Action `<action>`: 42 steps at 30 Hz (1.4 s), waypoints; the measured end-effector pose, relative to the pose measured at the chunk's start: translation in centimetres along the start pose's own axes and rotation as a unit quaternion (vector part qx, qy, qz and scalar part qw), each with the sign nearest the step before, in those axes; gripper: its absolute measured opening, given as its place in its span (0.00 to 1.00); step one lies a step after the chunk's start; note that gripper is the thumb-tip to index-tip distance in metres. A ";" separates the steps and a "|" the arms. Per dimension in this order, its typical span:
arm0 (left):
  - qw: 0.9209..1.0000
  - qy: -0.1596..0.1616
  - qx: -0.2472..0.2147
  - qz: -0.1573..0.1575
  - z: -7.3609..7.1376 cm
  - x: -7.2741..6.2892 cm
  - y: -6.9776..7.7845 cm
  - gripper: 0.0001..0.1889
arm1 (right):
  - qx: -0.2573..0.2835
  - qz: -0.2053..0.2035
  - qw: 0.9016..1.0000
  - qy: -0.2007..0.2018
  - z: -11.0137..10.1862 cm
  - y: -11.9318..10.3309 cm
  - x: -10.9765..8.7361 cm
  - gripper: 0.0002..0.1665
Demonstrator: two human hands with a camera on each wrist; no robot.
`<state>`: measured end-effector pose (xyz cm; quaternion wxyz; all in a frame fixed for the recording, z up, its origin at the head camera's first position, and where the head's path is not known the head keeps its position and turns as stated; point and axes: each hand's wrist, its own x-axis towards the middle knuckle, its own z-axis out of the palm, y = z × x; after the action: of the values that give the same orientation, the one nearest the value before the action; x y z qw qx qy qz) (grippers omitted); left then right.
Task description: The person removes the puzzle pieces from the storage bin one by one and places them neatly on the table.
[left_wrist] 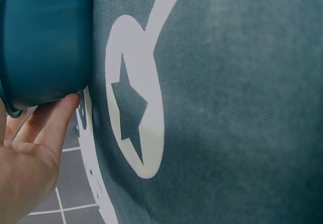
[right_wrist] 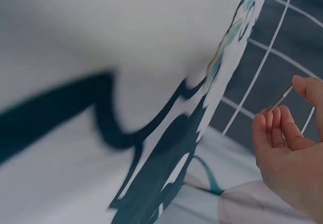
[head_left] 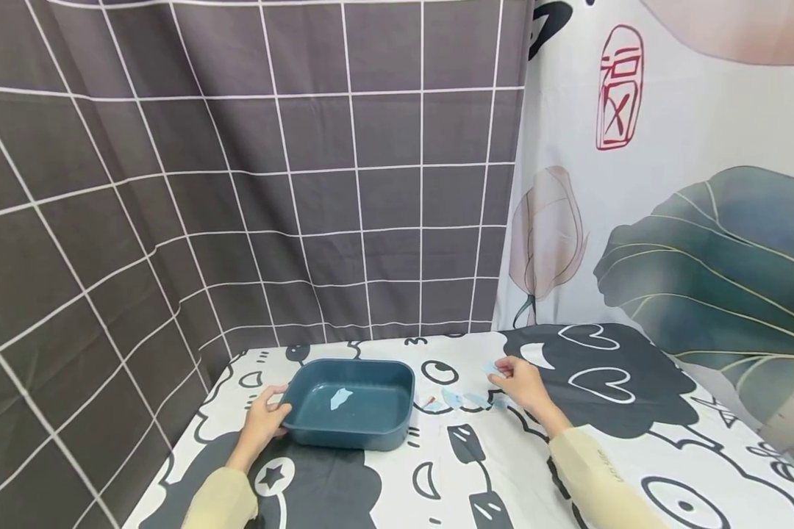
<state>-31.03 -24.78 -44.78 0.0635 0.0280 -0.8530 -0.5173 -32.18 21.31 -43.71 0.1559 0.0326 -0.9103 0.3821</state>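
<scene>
A dark teal rectangular basin (head_left: 390, 439) stands on the patterned cloth, with one small light-blue flat piece (head_left: 340, 397) lying on its floor. My left hand (head_left: 265, 419) holds the basin's left end; in the left wrist view, its fingers (left_wrist: 63, 115) bend against the lower side. Off to the right, my right hand (head_left: 521, 382) pinches a thin light-blue piece (head_left: 492, 371) between thumb and fingertips, raised over the cloth. Edge-on in the right wrist view, that thin piece (right_wrist: 280, 99) looks like a narrow strip. Several similar flat pieces (head_left: 453, 399) lie in a row between basin and right hand.
The cloth (head_left: 430, 455) carries black-and-white cartoon prints and covers the whole surface. A dark grey curtain (head_left: 384, 198) with white grid lines hangs behind and to the left. At the right hangs a pale curtain (head_left: 569, 110) with leaf and flower prints.
</scene>
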 end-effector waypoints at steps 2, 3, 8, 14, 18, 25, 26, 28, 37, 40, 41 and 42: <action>1.000 -0.003 -0.003 0.003 0.0 0.0 0.1 0.23 | -0.007 0.006 1.000 0.002 -0.6 0.6 -0.3 0.20; 1.000 -0.003 -0.004 0.004 0.0 0.0 0.2 0.23 | -0.010 0.008 1.000 0.002 -0.8 0.8 -0.4 0.20; 1.000 -0.002 -0.003 0.004 -0.1 -0.1 0.3 0.22 | -0.029 0.030 0.999 -0.004 -1.8 2.1 -0.9 0.22; 1.000 -0.003 -0.001 0.009 -0.2 -0.2 0.3 0.22 | -0.061 0.065 0.996 -0.014 -2.6 3.1 -1.4 0.23; 1.000 -0.002 0.001 0.010 -0.2 -0.3 0.4 0.23 | -0.064 0.071 0.995 -0.014 -2.8 3.1 -1.6 0.24; 1.000 -0.005 0.000 0.008 -0.2 -0.4 0.5 0.23 | -0.062 0.058 0.996 -0.006 -2.5 2.5 -1.6 0.23; 1.000 -0.005 0.000 0.007 -0.1 -0.4 0.6 0.23 | -0.058 0.057 0.997 -0.006 -2.4 2.3 -1.5 0.22; 1.000 -0.006 -0.001 0.006 -0.1 -0.4 0.6 0.23 | -0.051 0.055 0.997 -0.007 -2.2 2.0 -1.4 0.22; 1.000 -0.002 -0.005 0.003 -0.1 -0.2 0.2 0.23 | -0.016 0.019 1.000 0.002 -0.9 -0.5 -0.4 0.21; 1.000 -0.001 -0.004 0.002 -0.1 -0.1 0.3 0.23 | -0.004 0.011 1.000 0.003 -0.1 -1.0 0.2 0.21; 1.000 -0.001 -0.004 0.001 -0.1 -0.2 0.3 0.23 | 0.000 0.008 1.000 0.004 0.2 -1.2 0.3 0.21; 1.000 0.000 -0.003 0.000 -0.1 -0.2 0.4 0.23 | 0.003 0.006 1.000 0.003 0.5 -1.4 0.5 0.21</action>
<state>-30.82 -24.64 -44.43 0.0636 0.0274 -0.8514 -0.5200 -32.56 20.05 -42.93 0.1565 0.0268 -0.9088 0.3859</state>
